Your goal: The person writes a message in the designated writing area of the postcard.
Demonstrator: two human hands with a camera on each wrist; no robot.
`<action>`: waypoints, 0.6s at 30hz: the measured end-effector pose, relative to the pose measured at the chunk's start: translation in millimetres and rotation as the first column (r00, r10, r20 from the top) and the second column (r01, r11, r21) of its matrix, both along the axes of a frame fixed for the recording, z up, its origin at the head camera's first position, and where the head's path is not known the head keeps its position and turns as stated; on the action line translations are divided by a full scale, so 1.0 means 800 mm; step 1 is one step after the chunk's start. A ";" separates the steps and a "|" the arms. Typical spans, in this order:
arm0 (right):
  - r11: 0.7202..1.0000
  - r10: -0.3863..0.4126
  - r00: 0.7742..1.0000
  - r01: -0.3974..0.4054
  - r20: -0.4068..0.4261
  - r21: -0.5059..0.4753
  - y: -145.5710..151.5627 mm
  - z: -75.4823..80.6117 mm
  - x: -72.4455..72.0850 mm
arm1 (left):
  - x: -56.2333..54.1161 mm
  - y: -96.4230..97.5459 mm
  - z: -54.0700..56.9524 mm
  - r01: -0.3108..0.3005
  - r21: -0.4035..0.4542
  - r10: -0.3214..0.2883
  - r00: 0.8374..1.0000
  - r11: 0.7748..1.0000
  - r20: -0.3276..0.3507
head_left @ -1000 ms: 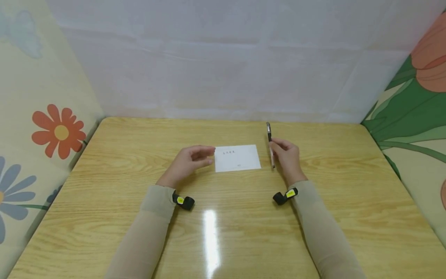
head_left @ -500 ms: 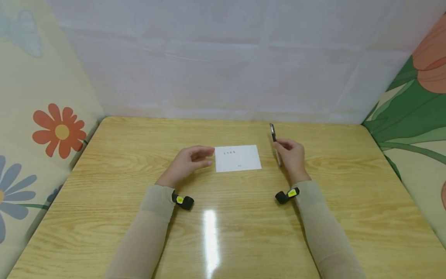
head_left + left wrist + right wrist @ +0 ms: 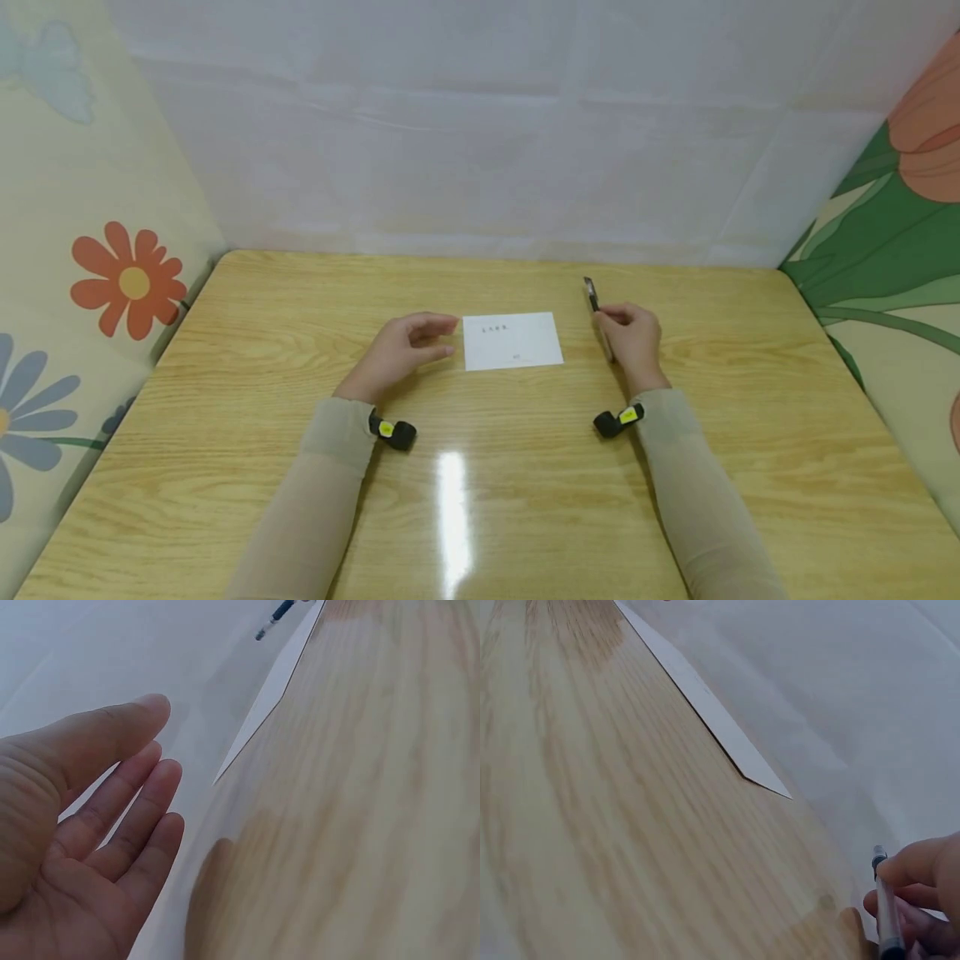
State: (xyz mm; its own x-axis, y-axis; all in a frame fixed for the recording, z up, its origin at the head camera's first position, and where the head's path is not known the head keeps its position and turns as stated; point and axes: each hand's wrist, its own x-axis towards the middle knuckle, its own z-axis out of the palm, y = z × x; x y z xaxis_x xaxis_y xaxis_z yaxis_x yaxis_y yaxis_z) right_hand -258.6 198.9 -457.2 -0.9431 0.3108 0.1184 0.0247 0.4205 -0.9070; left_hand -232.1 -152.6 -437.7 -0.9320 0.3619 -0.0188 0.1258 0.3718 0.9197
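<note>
A white card (image 3: 513, 342) with a short line of handwriting near its top and a small mark at the bottom lies flat on the wooden table (image 3: 525, 500). My right hand (image 3: 632, 340) pinches a pen (image 3: 592, 294) between thumb and fingers, just right of the card; the pen's dark and silver end points away from me. In the right wrist view the clear barrel of the pen (image 3: 887, 911) shows between the fingertips. Left of the card, my left hand (image 3: 405, 350) holds nothing, its fingers relaxed and fingertips close to the card's left edge.
Behind the table's far edge hangs a white cloth (image 3: 480, 150). Panels with painted flowers flank it, a red flower (image 3: 133, 283) on the left and large green leaves (image 3: 892, 250) on the right. Light glares off the tabletop in front of the card.
My right hand has moved right, away from the card, carrying the pen, which now tilts more and sits lower. The left hand has drawn back very slightly; the card stays put.
</note>
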 end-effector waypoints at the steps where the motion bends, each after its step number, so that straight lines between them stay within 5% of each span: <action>1: 1.000 0.002 1.000 -0.002 0.009 0.013 0.001 0.000 0.000 | 0.000 0.000 0.000 -0.003 -0.002 0.003 1.000 1.000 0.000; 18: 0.986 0.085 0.995 -0.091 0.047 0.142 0.003 0.000 0.004 | 0.000 -0.012 0.015 -0.081 -0.016 0.080 0.995 0.997 -0.062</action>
